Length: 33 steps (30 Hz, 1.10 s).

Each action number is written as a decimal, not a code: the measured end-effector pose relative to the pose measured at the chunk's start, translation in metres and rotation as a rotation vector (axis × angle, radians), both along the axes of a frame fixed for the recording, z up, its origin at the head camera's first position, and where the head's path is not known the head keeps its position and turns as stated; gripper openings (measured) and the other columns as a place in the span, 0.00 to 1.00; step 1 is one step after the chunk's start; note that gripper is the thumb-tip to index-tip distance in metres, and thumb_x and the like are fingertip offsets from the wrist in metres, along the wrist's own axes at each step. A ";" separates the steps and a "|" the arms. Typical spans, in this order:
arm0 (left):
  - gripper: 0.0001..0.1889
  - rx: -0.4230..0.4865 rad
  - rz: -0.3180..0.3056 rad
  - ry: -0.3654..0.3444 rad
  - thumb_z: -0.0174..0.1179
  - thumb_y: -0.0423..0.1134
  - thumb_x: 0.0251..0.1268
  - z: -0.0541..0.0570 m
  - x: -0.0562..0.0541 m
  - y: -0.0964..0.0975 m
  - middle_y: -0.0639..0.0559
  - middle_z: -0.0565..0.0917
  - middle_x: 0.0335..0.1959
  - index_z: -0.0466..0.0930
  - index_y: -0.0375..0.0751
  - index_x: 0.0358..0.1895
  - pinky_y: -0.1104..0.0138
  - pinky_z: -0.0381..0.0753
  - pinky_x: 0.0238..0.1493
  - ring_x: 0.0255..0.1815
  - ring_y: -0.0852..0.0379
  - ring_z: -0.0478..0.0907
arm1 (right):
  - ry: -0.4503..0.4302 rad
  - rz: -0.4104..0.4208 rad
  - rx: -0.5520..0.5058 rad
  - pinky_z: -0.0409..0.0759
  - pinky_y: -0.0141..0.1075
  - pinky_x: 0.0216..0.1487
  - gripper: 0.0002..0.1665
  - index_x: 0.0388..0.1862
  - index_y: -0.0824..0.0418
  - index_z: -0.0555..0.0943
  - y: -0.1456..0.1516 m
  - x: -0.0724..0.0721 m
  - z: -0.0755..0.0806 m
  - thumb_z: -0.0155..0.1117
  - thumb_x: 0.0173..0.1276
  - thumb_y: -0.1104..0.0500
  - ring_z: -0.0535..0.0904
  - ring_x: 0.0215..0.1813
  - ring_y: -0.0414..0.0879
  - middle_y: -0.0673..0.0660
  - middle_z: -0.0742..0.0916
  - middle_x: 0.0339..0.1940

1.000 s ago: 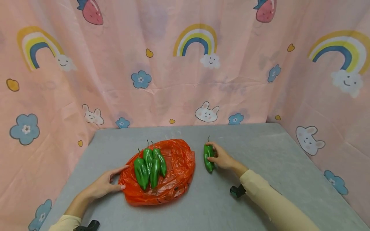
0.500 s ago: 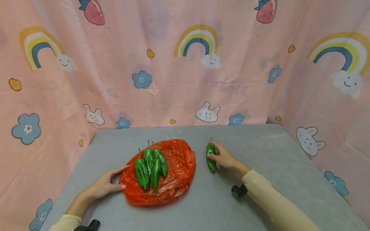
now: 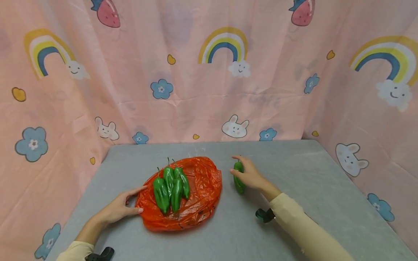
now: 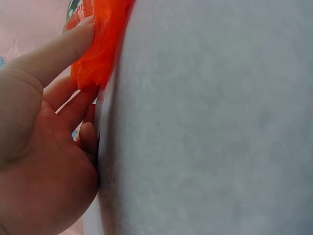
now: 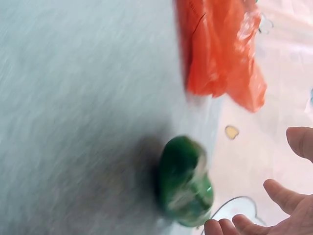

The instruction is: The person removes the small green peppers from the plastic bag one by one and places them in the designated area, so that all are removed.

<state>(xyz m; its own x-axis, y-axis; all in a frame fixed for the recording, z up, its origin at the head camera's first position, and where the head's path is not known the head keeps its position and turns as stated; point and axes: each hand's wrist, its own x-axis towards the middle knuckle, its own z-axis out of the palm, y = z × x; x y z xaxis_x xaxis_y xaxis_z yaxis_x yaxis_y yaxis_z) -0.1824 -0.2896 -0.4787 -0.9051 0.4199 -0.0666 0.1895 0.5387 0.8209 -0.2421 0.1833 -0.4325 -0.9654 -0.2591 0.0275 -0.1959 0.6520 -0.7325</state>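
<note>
Several green peppers [image 3: 161, 195] lie side by side on a crumpled red plastic bag [image 3: 199, 203] on the table. At the bag's left edge rests my left hand [image 3: 114, 209], thumb and fingers spread apart and touching the plastic. The left wrist view shows the thumb [image 4: 61, 51] over the red film, with some fingertips hidden behind it. One more green pepper [image 3: 239, 185] lies apart, right of the bag. My right hand [image 3: 249, 174] hovers over it with fingers extended. A gap shows between that hand and the blurred pepper [image 5: 183, 183] in the right wrist view.
The grey table [image 3: 294, 163] extends around the bag and the single pepper. A pink patterned curtain [image 3: 196, 108] hangs along its back and sides. Dark devices are strapped at both wrists, the right device [image 3: 265, 215] close above the tabletop.
My right hand gripped the single pepper, shifted it slightly right, and has now let go, its fingers opened and lifted off. The left hand and the bag have stayed in place.
</note>
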 end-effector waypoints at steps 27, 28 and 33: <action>0.39 0.018 -0.014 0.032 0.70 0.43 0.61 0.003 0.002 0.000 0.31 0.68 0.74 0.66 0.40 0.76 0.81 0.60 0.64 0.76 0.28 0.58 | 0.001 0.277 -0.161 0.67 0.65 0.71 0.34 0.76 0.60 0.66 -0.099 0.043 0.009 0.62 0.74 0.56 0.70 0.72 0.64 0.68 0.76 0.70; 0.39 0.022 -0.013 0.028 0.70 0.43 0.61 0.003 0.002 0.001 0.31 0.68 0.74 0.66 0.41 0.76 0.82 0.59 0.64 0.77 0.28 0.58 | -0.005 0.295 -0.159 0.68 0.64 0.70 0.34 0.76 0.59 0.66 -0.103 0.045 0.009 0.62 0.74 0.55 0.71 0.72 0.64 0.68 0.76 0.70; 0.40 0.009 0.000 0.016 0.71 0.44 0.60 0.000 0.002 0.000 0.32 0.68 0.75 0.66 0.42 0.76 0.82 0.58 0.64 0.77 0.29 0.57 | -0.027 0.385 -0.121 0.73 0.58 0.66 0.34 0.78 0.55 0.64 -0.124 0.053 0.008 0.60 0.76 0.54 0.73 0.69 0.59 0.64 0.76 0.71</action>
<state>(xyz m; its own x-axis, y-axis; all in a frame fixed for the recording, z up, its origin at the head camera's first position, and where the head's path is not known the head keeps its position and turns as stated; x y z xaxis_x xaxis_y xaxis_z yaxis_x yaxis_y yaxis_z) -0.1804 -0.2897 -0.4783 -0.9062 0.4201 -0.0478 0.2027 0.5310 0.8228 -0.1894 0.0595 -0.4249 -0.7994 -0.5981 0.0559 -0.3882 0.4433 -0.8080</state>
